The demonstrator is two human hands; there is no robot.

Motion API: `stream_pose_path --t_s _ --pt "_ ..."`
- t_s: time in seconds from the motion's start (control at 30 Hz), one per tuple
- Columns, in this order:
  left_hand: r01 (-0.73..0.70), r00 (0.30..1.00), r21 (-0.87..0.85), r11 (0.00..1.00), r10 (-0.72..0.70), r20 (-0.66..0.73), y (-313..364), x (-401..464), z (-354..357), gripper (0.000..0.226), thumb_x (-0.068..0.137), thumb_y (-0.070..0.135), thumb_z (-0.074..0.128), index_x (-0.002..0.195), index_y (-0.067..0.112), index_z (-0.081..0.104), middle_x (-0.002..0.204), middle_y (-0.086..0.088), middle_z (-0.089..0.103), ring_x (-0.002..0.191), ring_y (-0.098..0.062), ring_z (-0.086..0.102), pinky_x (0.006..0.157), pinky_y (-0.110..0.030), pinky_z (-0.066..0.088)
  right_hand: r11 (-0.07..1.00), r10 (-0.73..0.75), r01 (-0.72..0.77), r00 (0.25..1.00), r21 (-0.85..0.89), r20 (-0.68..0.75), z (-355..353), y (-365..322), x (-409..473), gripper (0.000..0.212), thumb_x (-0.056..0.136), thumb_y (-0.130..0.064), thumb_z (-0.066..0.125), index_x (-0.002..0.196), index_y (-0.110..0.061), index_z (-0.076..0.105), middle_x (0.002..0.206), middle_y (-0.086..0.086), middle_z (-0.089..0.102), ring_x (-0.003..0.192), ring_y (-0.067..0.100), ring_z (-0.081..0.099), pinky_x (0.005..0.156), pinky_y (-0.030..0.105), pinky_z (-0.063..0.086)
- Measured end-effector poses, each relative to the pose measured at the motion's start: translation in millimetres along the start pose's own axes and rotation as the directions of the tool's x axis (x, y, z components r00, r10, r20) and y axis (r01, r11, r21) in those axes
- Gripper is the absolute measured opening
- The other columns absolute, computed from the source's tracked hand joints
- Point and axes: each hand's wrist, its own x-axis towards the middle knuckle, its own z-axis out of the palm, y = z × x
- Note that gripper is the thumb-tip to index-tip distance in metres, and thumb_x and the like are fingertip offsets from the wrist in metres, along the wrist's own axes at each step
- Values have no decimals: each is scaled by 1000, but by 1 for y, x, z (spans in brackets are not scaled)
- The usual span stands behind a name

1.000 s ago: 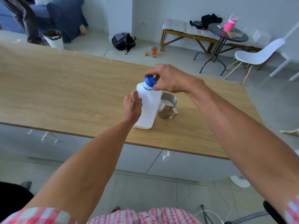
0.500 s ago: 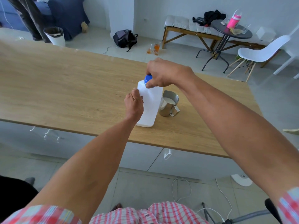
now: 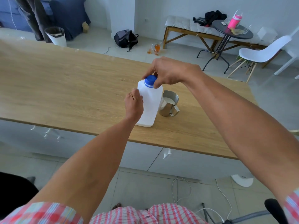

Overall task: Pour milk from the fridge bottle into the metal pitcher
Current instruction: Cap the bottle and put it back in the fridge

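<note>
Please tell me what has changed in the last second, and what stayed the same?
Little changed. The right hand kept its fingers around the blue cap and shifted its grip, covering the cap half a second ago and showing it again now. The left hand still holds the white milk bottle upright on the wooden table. The metal pitcher, milk inside, stayed beside it.

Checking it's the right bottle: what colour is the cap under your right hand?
Blue, on the white bottle; the cap shows in the head view.

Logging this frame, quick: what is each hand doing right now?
Left hand: closed on the side of the bottle, which stands on the table.
Right hand: fingers closed on the blue cap.
</note>
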Motion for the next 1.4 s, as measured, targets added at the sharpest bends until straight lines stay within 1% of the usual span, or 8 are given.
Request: stream_pose_path --t_s 0.1,0.2,0.43,0.6,1.0,1.1,1.3,1.4 --pt "-3 1000 -8 1000 3 -10 1 -2 1 41 102 12 32 62 14 28 54 1 33 47 -9 31 45 -14 32 996 78 -81 994 -32 -80 5 -5 2 34 83 -49 80 95 -17 74 91 -1 62 73 19 60 66 33 51" --pt "12 1000 -27 1000 -12 -19 2 -1 2 42 102 12 31 61 16 29 50 7 33 46 -9 32 45 -12 33 974 176 -202 959 -99 -223 17 -15 3 50 85 -61 69 72 -19 45 75 -3 42 67 22 48 61 33 34" --pt "6 1000 -21 1000 -6 -26 1 -1 3 44 103 12 31 59 17 29 51 4 35 49 -12 32 46 -14 34 996 66 -63 997 64 -48 18 5 -5 45 95 -60 58 116 -21 66 107 -2 63 94 22 63 84 40 53" --pt "-3 999 -16 1000 2 -48 -1 -1 4 45 103 13 31 58 17 31 53 2 37 51 -13 34 49 -16 35 994 106 -107 988 -9 -117 28 2 -4 37 98 -58 55 90 -22 53 90 -1 55 83 26 58 68 36 40" --pt "17 991 28 999 -13 -137 -6 1 12 42 104 24 29 69 1 34 68 -14 38 67 -23 35 50 -21 32 984 133 -164 933 -65 -335 42 -26 -12 34 106 -44 49 108 -13 64 116 13 63 109 35 61 76 35 36" --pt "27 989 21 999 -23 -148 -7 0 13 49 105 25 28 74 -10 41 70 -15 43 67 -23 38 49 -14 35 983 163 -182 923 -22 -348 45 -25 -10 34 106 -47 51 95 -15 55 97 8 56 94 32 57 73 35 36" --pt "19 990 7 1000 -18 -137 -4 -4 13 42 105 23 31 65 10 33 70 -14 39 66 -22 36 56 -20 41 973 229 -220 904 65 -360 51 -12 -13 57 99 -66 50 71 -17 42 77 0 50 76 28 54 67 35 37" --pt "43 993 13 999 -41 -112 -2 -6 12 42 104 22 31 63 15 29 67 -13 37 67 -22 37 59 -30 38 962 264 -198 856 189 -444 70 -2 -18 60 98 -73 42 89 -17 61 87 -1 61 83 26 63 69 36 43"
